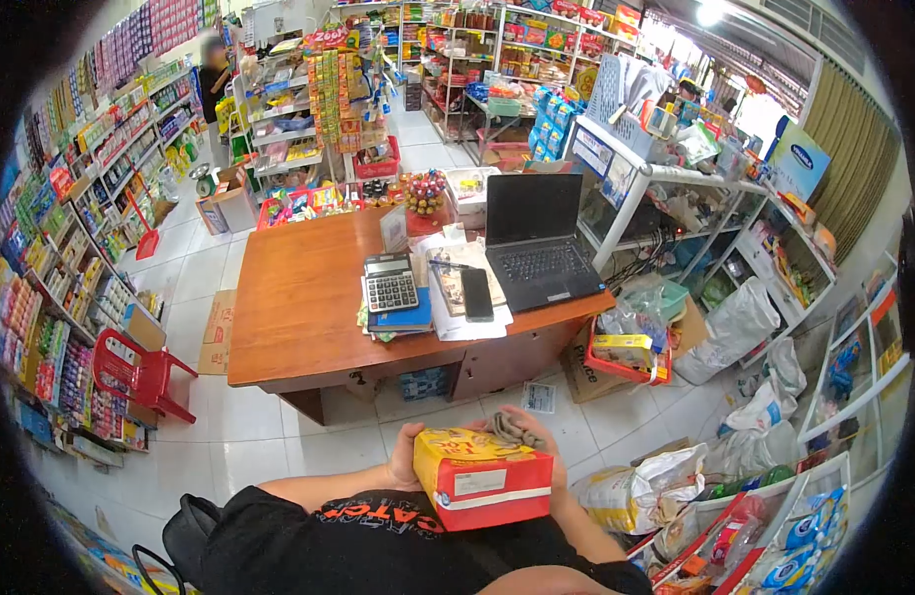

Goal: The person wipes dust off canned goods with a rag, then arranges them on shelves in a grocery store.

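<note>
A yellow and red box point(487, 481) is held in front of my chest. My left hand point(406, 458) grips its left side, with the fingers partly hidden behind it. Round the box's right side is my right hand point(537, 436). A greyish cloth-like bundle point(513, 430) lies over the box's top right edge, against my right hand. Beyond the box stands a wooden desk point(299, 297), which bears a calculator point(391, 288) on a blue book, a phone point(476, 294) on papers and an open black laptop point(539, 260).
A red plastic chair point(140, 375) stands at the left by stocked shelves. Right of the desk are a red crate point(631, 372) and a glass display case point(616, 188). Sacks point(641, 491) sit on the floor at the lower right. A person point(213, 79) stands at the far left.
</note>
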Available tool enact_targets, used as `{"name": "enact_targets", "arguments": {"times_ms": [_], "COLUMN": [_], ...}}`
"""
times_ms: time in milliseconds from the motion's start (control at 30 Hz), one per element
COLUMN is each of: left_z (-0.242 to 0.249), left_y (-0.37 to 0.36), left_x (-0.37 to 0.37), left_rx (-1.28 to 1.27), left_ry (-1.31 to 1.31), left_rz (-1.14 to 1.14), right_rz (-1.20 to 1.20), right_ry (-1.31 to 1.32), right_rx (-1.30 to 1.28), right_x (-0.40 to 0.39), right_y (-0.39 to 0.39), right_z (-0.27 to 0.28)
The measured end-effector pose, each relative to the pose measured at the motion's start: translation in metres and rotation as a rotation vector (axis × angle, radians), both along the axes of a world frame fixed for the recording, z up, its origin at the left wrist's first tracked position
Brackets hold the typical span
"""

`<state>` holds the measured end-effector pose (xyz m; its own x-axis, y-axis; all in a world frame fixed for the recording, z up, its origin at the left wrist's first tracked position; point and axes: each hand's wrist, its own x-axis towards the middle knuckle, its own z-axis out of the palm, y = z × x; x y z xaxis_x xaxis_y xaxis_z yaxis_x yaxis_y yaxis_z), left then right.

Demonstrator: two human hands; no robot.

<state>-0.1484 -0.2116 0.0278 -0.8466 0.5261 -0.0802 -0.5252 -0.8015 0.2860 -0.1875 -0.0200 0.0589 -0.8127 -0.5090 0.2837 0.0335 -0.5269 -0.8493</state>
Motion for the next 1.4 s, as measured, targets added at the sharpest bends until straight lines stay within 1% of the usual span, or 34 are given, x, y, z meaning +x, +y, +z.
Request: {"name": "enact_targets", "arguments": {"times_ms": [33, 133, 167, 233, 267, 300, 333, 367, 400, 433, 500, 533, 567, 600, 633, 733, 767, 833, 867, 900, 933, 1000, 1033, 1067, 1100, 1133, 1200, 1233, 1333, 1400], "left_z": [0.007, 0.015, 0.008, 0.003, -0.003, -0.01, -0.019, -0.006, 0.009, 0.014, 0.018, 0.011, -0.003, -0.01, -0.009, -0.008, -0.013, -0.016, -0.033, -0.066, -0.071, -0.079, -0.046, -0.025, -0.025, -0.024, -0.022, -0.022, -0.025, -0.025], "left_y": [0.005, 0.018, 0.018, 0.021, 0.025, 0.029, 0.036, 0.038, 0.04, 0.043, 0.051, 0.051, 0.049, 0.049, 0.049, 0.048, 0.046, 0.045, 0.052, 0.063, 0.058, 0.048, 0.041, 0.037, 0.037, 0.038, 0.038, 0.037, 0.034, 0.033], "left_x": [0.002, 0.008, 0.01, 0.016, 0.015, 0.014, 0.011, 0.015, 0.017, 0.017, 0.018, 0.016, 0.013, 0.013, 0.014, 0.017, 0.019, 0.019, 0.015, 0.008, 0.008, 0.008, 0.012, 0.011, 0.006, 0.006, 0.004, 0.004, 0.004, -0.001], "left_rx": [0.003, 0.064, -0.008, -0.143, -0.097, -0.05, 0.113, 0.107, 0.103, 0.05, -0.06, 0.025, 0.11, 0.195, 0.159, 0.084, 0.084, 0.11, 0.534, 0.957, 0.924, 0.859, 0.43, 0.002, 0.134, 0.153, 0.195, 0.153, 0.059, 0.048], "left_ry": [-0.008, -0.033, -0.014, 0.027, 0.017, 0.008, -0.037, -0.037, -0.035, -0.019, 0.009, 0.005, 0.0, -0.009, -0.02, -0.049, -0.056, -0.102, -0.008, 0.084, 0.043, -0.039, -0.132, -0.216, -0.19, -0.19, -0.184, -0.21, -0.291, -0.344], "left_rz": [0.011, 0.004, 0.018, 0.108, 0.131, 0.154, 0.158, 0.152, 0.144, 0.143, 0.124, 0.088, 0.051, 0.017, 0.004, -0.029, -0.043, -0.067, -0.159, -0.247, -0.259, -0.282, -0.188, -0.092, -0.176, -0.186, -0.2, -0.187, -0.155, -0.143], "right_rz": [-0.012, -0.068, -0.123, -0.169, -0.192, -0.106, -0.104, -0.1, -0.099, -0.174, -0.321, -0.402, -0.457, -0.509, -0.557, -0.737, -0.733, -0.464, -0.32, -0.172, -0.021, -0.024, -0.03, -0.156, -0.278, -0.397, -0.599, -0.696, -0.251, -0.107], "right_ry": [0.181, 0.455, 0.555, 0.654, 0.706, 0.521, 0.421, 0.32, 0.222, 0.245, 0.2, 0.179, 0.215, 0.253, 0.293, 0.917, 1.033, 1.181, 1.244, 1.297, 1.34, 1.387, 1.414, 1.364, 1.313, 1.263, 1.067, 0.971, 1.211, 1.248], "right_rx": [0.088, -0.04, 0.026, 0.216, 0.31, 0.232, 0.261, 0.291, 0.321, 0.379, 0.302, 0.261, 0.145, 0.03, -0.087, 0.511, 0.626, 0.724, 0.695, 0.663, 0.626, 0.677, 0.702, 0.768, 0.83, 0.887, 0.866, 0.851, 0.67, 0.694], "right_x": [-0.007, -0.004, -0.007, -0.012, -0.018, -0.027, -0.024, -0.019, -0.014, -0.01, -0.011, -0.013, -0.017, -0.02, -0.023, -0.026, -0.026, -0.016, -0.009, 0.001, 0.007, -0.001, -0.01, -0.025, -0.045, -0.056, -0.057, -0.058, -0.018, -0.018], "right_y": [0.007, 0.003, 0.003, 0.004, 0.003, 0.002, 0.005, 0.009, 0.009, 0.012, 0.018, 0.021, 0.024, 0.024, 0.025, 0.029, 0.023, 0.011, 0.005, -0.003, -0.007, -0.003, 0.0, 0.003, 0.007, 0.007, 0.001, -0.002, -0.027, -0.031], "right_z": [0.014, 0.046, 0.049, 0.036, 0.021, -0.018, -0.04, -0.057, -0.054, -0.039, -0.038, -0.034, -0.026, -0.003, 0.017, 0.046, 0.033, 0.017, 0.008, -0.002, -0.009, -0.008, -0.006, -0.004, -0.003, -0.003, -0.004, -0.004, -0.016, -0.01]}}
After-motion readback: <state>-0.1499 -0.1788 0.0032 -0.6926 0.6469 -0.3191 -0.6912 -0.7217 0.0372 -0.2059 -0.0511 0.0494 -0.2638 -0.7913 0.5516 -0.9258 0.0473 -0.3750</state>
